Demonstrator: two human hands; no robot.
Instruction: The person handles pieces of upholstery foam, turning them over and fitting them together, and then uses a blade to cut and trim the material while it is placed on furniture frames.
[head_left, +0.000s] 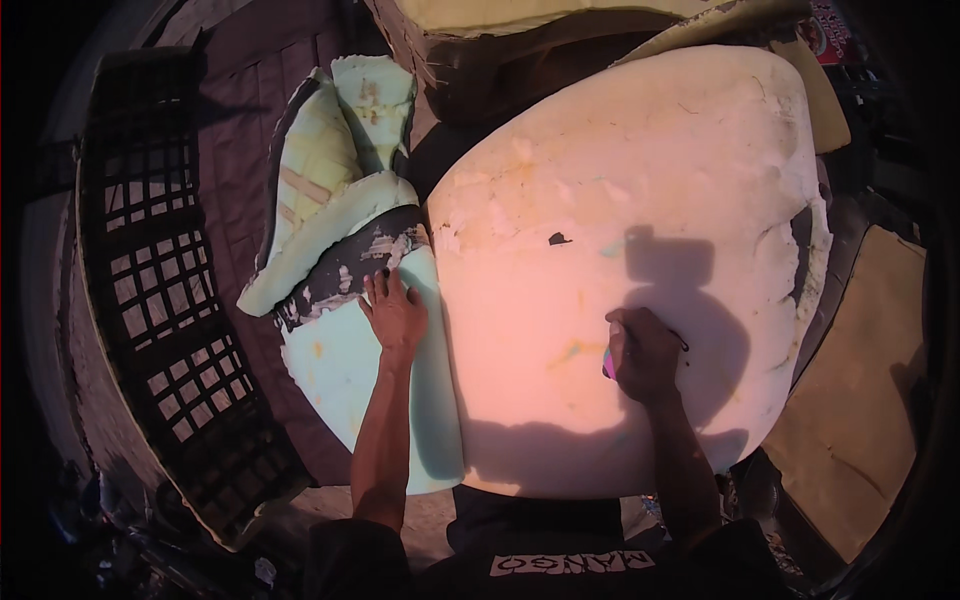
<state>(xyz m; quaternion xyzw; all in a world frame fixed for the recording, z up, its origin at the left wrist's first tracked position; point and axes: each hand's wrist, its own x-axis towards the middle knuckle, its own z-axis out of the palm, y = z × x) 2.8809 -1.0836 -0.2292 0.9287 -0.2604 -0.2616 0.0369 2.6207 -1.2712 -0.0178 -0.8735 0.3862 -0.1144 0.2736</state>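
Note:
My left hand (395,312) lies flat, fingers spread, on a pale green foam piece (365,365). Its fingertips reach a dark patch with torn foam scraps (345,265). Against this piece's right side rests a large, pinkish-white foam slab (560,290), rounded at its far end. Over the slab's right half, my right hand (645,352) is closed around a small purple object (609,363), mostly hidden by the fingers. A thin dark loop (682,341) shows beside that hand. Past my left hand, a peeled, yellowish-green foam flap (320,170) is folded back.
A dark slatted grid panel (165,290) stands at the left, beside maroon fabric (250,130). Brown cardboard (850,400) lies at the right. Behind the slab sits a yellowish block (520,15) with a torn, dark side. My shadow falls across the slab.

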